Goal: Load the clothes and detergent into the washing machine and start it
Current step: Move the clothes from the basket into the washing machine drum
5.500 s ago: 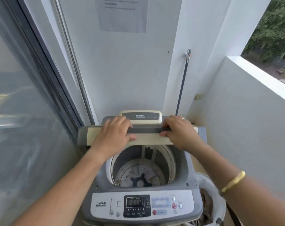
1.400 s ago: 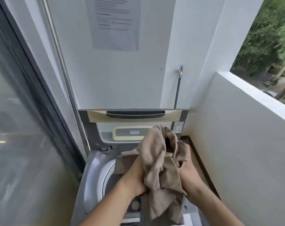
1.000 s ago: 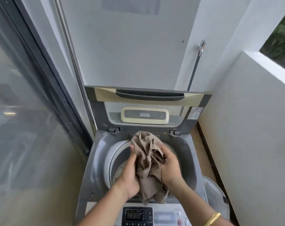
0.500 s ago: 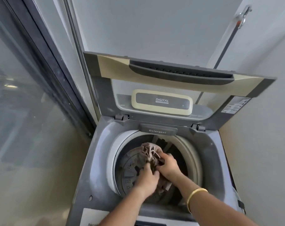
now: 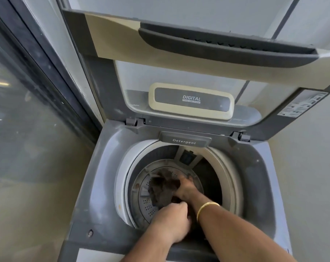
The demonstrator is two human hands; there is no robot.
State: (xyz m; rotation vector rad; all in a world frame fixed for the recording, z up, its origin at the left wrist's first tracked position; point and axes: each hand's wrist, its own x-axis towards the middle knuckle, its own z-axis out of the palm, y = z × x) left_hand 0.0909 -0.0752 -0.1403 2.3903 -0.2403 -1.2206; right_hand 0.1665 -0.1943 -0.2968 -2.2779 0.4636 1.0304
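Observation:
The grey top-loading washing machine (image 5: pixel 103 186) stands with its lid (image 5: pixel 122 38) raised upright. A brown garment (image 5: pixel 163 188) lies bunched at the bottom of the drum (image 5: pixel 234 186). My right hand (image 5: pixel 186 189), with a gold bangle on its wrist, reaches deep into the drum and presses on the garment. My left hand (image 5: pixel 171 222) is at the drum's near rim, fingers curled over the garment's near edge. A closed drawer marked Detergent (image 5: pixel 185 139) sits at the back of the opening. No detergent container is in view.
A glass sliding door (image 5: pixel 28 129) with a dark frame runs along the left of the machine. A white wall (image 5: pixel 307 167) closes in on the right. The control panel is mostly out of frame at the bottom edge.
Both hands carried the brown garment from above the machine down into the drum. It now rests on the drum floor, and my view has tilted further downward.

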